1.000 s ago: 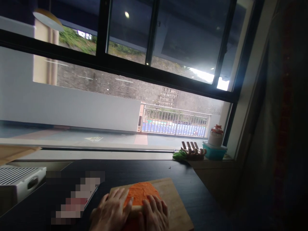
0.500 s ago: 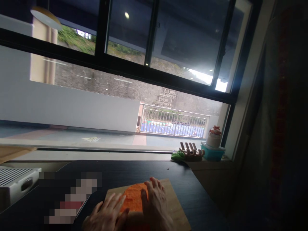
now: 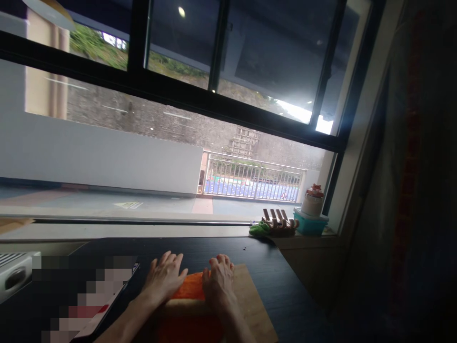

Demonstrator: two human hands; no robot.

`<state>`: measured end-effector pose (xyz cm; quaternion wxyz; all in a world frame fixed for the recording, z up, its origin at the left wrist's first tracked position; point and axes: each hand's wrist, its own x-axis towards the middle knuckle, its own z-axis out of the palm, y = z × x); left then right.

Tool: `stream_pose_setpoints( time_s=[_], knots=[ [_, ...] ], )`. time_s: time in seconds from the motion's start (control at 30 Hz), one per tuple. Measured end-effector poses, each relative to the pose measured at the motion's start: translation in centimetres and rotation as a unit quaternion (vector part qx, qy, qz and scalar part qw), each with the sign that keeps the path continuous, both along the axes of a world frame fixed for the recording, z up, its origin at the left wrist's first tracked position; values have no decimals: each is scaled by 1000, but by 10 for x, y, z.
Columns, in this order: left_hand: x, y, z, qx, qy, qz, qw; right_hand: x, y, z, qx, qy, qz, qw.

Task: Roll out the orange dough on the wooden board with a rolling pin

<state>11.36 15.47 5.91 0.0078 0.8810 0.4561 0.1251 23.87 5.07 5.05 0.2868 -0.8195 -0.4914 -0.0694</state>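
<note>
1. Orange sheet of what looks like dough (image 3: pixel 190 287): flat on the wooden board, between the two hands; a second, shaded stretch of orange shows on the near side of the rolling pin.
2. Rolling pin (image 3: pixel 189 306): pale, lies left to right across the orange sheet; both ends run out of sight beneath the wrists and forearms.
3. Left hand (image 3: pixel 164 277): palm down, fingers extended and slightly spread toward the far side, at the left edge of the sheet. Grip unclosed, nothing clasped; cannot tell whether the heel of the hand touches the pin.
4. Right hand (image 3: pixel 218 282): palm down, fingers slightly bent, at the right edge of the sheet. Grip loose and unclosed, nothing clasped; contact with the pin is hidden.
5. Wooden board (image 3: pixel 253 302): bare strip visible right of the right hand; rests on the black table (image 3: pixel 289 290).
6. Left of the left arm: a flat object (image 3: pixel 102 314), mostly pixelated, contents unreadable. Farther left, a white appliance (image 3: pixel 16 276), cut by the picture edge.
7. Far side, on the windowsill (image 3: pixel 178 232), left to right: green cloth-like item (image 3: pixel 260 229), brown rack (image 3: pixel 280 225), teal box (image 3: pixel 310 225) with a red-topped jar (image 3: pixel 312 206) on it.
8. Beyond the window: metal railing (image 3: pixel 255 182).
</note>
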Motion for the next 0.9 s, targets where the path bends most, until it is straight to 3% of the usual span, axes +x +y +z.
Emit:
stream_pose_setpoints(
  time_s=[0.07, 0.27, 0.53, 0.77, 0.9],
  knots=[
    [-2, -5, 1, 15, 6, -4, 1000, 1, 0, -1, -5, 12, 5, 1000],
    [-14, -18, 0, -48, 37, -3, 998, -11, -18, -4, -33, 37, 28, 998],
    [-24, -33, -2, -73, 11, 6, 997, -28, -38, 0, -18, 11, 27, 999],
    [-18, -27, 4, -44, -19, 1, 999, -12, -20, 1, 39, -16, 46, 998],
    [-11, -15, 3, 3, -34, -9, 999, -1, 1, 1, 22, 2, 26, 999]
  ],
)
